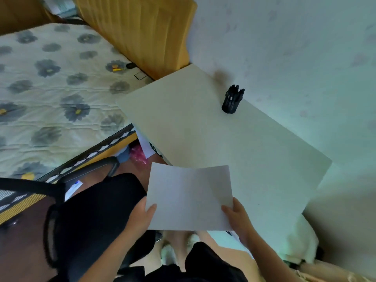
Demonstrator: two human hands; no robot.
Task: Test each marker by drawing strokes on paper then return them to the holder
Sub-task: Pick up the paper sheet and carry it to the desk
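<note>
I hold a blank white sheet of paper [189,197] in the air over the near corner of the white table [254,155]. My left hand [142,215] pinches its lower left edge, thumb on top. My right hand [237,217] pinches the lower right edge the same way. A black mesh holder [231,104] stands upright at the far side of the table near the wall, with several dark markers [236,92] sticking out of it. Both hands are far from the holder.
A black office chair [95,216] stands at my left, below the paper. Beyond it lies a bed with a flowered quilt [53,94] and a yellow headboard [142,31]. A pale wall [295,47] borders the table's far side.
</note>
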